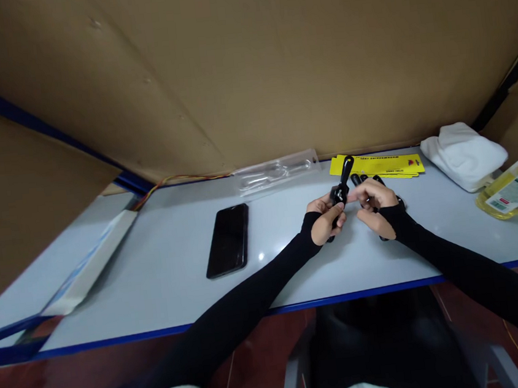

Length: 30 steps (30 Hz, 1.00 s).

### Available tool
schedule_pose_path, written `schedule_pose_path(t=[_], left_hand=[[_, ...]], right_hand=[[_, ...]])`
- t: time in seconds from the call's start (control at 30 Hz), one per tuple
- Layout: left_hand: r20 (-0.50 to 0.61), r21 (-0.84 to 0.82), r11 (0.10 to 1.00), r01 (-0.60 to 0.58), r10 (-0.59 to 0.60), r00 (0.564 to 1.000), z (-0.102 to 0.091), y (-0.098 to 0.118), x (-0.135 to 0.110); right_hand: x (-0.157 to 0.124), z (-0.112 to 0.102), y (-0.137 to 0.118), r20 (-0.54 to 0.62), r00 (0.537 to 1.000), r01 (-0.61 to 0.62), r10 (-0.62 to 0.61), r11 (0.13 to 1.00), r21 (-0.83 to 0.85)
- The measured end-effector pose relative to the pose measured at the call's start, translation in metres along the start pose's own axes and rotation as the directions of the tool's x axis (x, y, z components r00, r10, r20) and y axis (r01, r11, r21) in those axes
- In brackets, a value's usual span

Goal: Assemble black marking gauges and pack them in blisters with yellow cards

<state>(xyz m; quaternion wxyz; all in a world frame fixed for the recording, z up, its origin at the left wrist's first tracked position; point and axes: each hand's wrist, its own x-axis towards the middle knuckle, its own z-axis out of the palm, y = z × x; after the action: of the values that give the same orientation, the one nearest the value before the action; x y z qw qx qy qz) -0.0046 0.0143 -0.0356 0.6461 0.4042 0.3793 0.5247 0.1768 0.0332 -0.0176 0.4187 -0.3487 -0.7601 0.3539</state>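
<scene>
A black spokeshave [346, 174] is held nearly upright over the table, its looped handle end pointing to the back. My left hand [325, 223] is closed around its middle, the thumb pressed on the body; the lower handle is partly hidden by the fingers. From the right, my right hand [377, 206] reaches its index finger to the middle of the tool. Its thumb stands apart and the other fingers are bent, with nothing visibly gripped. Several more black tools [363, 178] lie beneath and behind my right hand, mostly covered by it.
Yellow printed cards [395, 164] and a clear plastic blister pack [278, 172] lie along the back board. A black phone [227, 240] is left of my hands. White cloth [464, 157] and a bottle of yellow liquid [517, 188] are at the right; a long carton [94, 260] is far left.
</scene>
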Motion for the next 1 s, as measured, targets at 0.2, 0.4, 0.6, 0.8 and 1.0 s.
schedule_pose_path(t=[0.2, 0.4, 0.6, 0.8, 1.0], left_hand=[[-0.001, -0.007, 1.000, 0.006, -0.006, 1.000, 0.001, -0.001, 0.000], [-0.002, -0.016, 1.000, -0.002, 0.002, 1.000, 0.005, 0.001, -0.003], [0.024, -0.020, 1.000, 0.009, -0.009, 1.000, 0.003, 0.000, 0.000], [0.005, 0.061, 0.998, -0.004, 0.004, 1.000, -0.003, -0.008, 0.006], [0.012, 0.587, 0.745, -0.317, 0.384, 0.923, -0.015, -0.022, 0.008]], right_hand=[[-0.002, 0.001, 0.003, 0.019, 1.000, -0.003, 0.001, 0.994, 0.113], [-0.001, 0.000, 0.006, 0.113, 0.993, -0.034, 0.020, 0.992, 0.119], [0.001, 0.006, 0.003, -0.029, 0.996, -0.082, 0.086, 0.990, 0.119], [-0.002, 0.022, 0.005, -0.017, 0.999, -0.038, 0.038, 0.999, 0.026], [0.007, 0.022, 0.017, -0.094, 0.932, -0.304, 0.351, 0.894, 0.330]])
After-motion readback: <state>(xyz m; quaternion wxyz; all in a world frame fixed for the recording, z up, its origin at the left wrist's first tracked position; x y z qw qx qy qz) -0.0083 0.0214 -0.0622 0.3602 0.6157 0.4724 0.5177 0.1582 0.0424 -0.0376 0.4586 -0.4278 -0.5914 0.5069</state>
